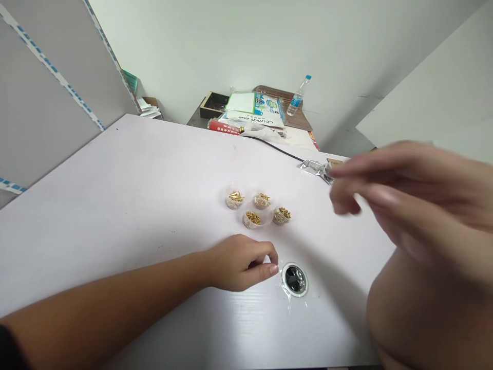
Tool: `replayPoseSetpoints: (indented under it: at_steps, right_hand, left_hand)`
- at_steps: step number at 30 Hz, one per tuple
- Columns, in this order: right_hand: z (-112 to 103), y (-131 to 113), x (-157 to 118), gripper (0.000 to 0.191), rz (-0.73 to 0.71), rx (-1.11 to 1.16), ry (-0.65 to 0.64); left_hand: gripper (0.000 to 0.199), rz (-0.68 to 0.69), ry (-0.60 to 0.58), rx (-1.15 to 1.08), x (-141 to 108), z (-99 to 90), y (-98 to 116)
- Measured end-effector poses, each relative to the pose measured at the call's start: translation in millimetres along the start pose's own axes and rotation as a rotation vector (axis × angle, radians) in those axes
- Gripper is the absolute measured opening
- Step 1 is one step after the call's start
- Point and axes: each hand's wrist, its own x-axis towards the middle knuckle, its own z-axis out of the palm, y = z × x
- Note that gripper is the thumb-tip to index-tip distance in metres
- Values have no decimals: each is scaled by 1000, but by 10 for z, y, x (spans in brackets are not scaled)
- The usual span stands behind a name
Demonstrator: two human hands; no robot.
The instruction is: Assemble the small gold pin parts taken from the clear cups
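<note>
My left hand [242, 263] rests on the white table with its fingers curled and thumb and forefinger tips close together; whether something small is between them cannot be made out. Just right of those fingertips is a round black disc with a white rim [295, 280]. Beyond the hand stand several small clear cups of gold-coloured pieces, among them a left cup [234, 199], a front cup [252, 220], a back cup [262, 200] and a right cup [282, 216]. My right hand [416, 200] is raised at the right, near the camera and blurred, its fingers bent.
The white table [115, 205] has a grey partition [57, 92] at its left. A silvery plastic packet [316, 167] and a black cable [275, 148] lie at the back right. Behind are a bottle [297, 97], a black box [213, 105] and papers [250, 117].
</note>
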Motion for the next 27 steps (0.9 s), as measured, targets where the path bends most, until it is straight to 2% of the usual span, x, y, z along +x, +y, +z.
replayPoseSetpoints:
  at_steps: [2, 4, 8, 12, 17, 27]
  right_hand:
    - [80, 12, 358, 16, -6, -76, -68]
    - [155, 126, 544, 15, 38, -251, -219]
    - [283, 415, 585, 18, 103, -432, -509]
    - [435, 517, 623, 18, 193, -488, -640]
    - [624, 473, 689, 20, 274, -523, -709]
    - [755, 414, 669, 19, 226, -578, -711]
  left_hand:
    - [23, 5, -1, -2, 1, 8, -10]
    - [23, 5, -4, -8, 2, 8, -14]
    - [21, 3, -10, -10, -1, -1, -14]
    - [20, -3, -14, -10, -1, -5, -9]
    - [22, -8, -16, -12, 9, -6, -3]
    - [22, 0, -16, -6, 14, -10, 8]
